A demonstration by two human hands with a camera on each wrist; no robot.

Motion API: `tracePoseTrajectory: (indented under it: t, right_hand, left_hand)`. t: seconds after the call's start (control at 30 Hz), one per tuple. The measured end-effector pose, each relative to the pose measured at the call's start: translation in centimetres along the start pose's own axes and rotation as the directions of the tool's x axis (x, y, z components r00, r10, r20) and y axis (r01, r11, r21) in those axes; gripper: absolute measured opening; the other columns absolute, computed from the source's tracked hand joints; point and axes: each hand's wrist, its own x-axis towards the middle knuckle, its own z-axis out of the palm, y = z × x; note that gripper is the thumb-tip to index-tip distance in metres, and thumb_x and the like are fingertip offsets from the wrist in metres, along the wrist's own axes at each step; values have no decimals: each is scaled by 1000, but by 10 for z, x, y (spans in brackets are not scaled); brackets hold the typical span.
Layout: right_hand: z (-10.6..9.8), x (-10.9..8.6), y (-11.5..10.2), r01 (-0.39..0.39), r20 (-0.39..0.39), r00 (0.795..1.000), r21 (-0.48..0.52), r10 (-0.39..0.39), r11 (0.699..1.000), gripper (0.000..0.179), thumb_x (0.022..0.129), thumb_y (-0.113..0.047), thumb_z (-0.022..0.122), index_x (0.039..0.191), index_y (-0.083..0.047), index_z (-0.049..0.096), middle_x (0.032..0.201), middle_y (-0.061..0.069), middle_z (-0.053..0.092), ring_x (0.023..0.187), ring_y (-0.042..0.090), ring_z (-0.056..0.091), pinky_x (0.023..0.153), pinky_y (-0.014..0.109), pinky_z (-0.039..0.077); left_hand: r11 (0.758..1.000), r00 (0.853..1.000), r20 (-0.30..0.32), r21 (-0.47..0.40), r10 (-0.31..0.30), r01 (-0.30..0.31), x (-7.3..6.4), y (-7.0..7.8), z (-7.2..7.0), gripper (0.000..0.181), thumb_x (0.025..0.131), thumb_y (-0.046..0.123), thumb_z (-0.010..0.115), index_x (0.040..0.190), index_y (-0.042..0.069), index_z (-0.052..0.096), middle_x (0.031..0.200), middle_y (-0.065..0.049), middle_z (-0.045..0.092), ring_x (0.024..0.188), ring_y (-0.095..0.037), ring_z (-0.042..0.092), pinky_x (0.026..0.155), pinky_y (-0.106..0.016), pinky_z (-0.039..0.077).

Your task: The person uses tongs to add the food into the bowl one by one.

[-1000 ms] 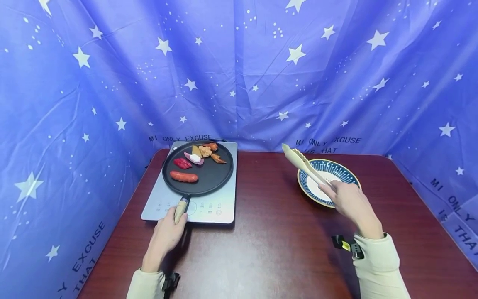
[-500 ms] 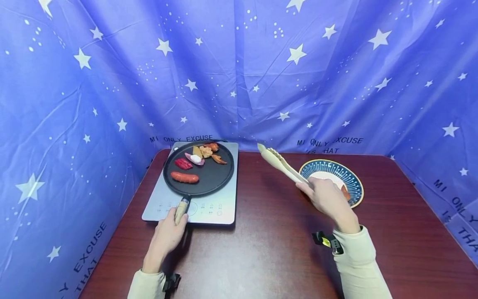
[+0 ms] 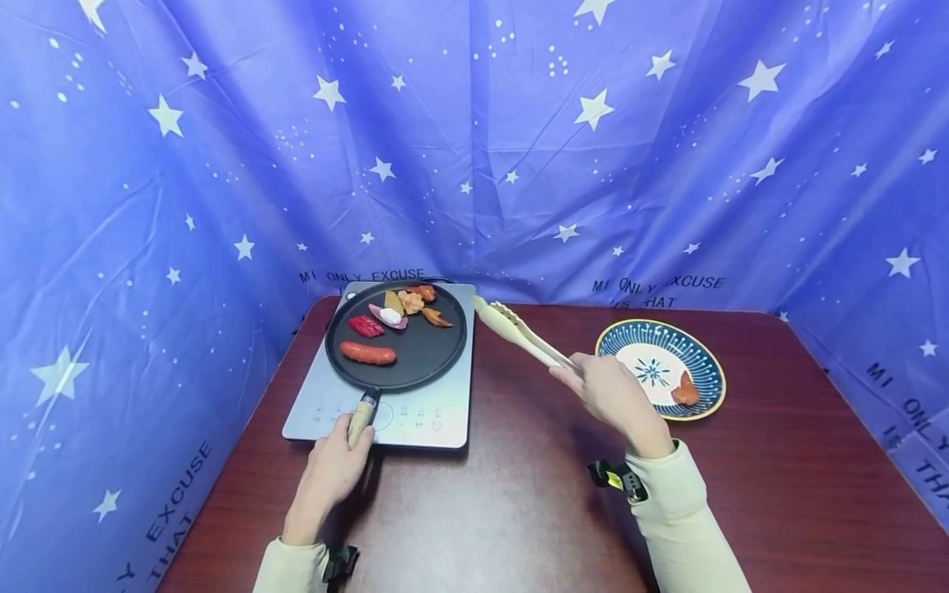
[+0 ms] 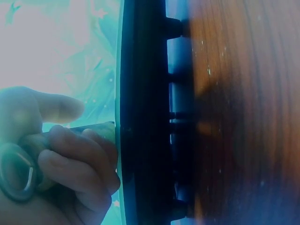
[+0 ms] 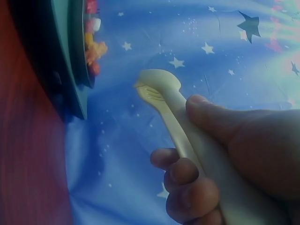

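My left hand grips the wooden handle of a round black frying pan, which sits on a flat silver induction cooker. In the pan lie a sausage, a red piece, a purple-and-white piece and several brown and yellow pieces near the far rim. My right hand holds cream tongs, their tips close to the pan's right side and with no food visible between them. The right wrist view shows fingers and thumb curled round the tongs.
Right of the right hand stands a blue-and-white patterned plate with a reddish-brown food piece on it. The dark red wooden table ends at a blue star-printed curtain behind and at both sides.
My right hand and the tongs have moved left from over the plate towards the pan. The reddish-brown piece on the plate has come into view. My left hand stays on the handle.
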Motion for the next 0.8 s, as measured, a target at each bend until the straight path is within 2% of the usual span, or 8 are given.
tracePoseTrajectory:
  t: [0.4, 0.8]
  right_hand:
    - [15, 13, -16, 88, -13, 996, -52, -88, 995, 35, 91, -36, 61, 67, -13, 51, 52, -3, 40, 45, 17, 41, 44, 36, 35]
    - [30, 24, -38, 83, 70, 995, -70, -78, 994, 34, 91, -42, 59, 71, -16, 54, 54, -2, 44, 47, 19, 46, 46, 39, 38]
  left_hand:
    - [1000, 1000, -7, -20, -3, 3, -1, 4, -2, 41, 95, 35, 52, 126, 8, 48, 67, -6, 50, 59, -22, 50, 54, -37, 40]
    - [1000, 1000, -13, -11, -11, 11, 0, 2, 1, 43, 94, 36, 52, 127, 8, 48, 67, -6, 50, 60, -21, 50, 54, -37, 40]
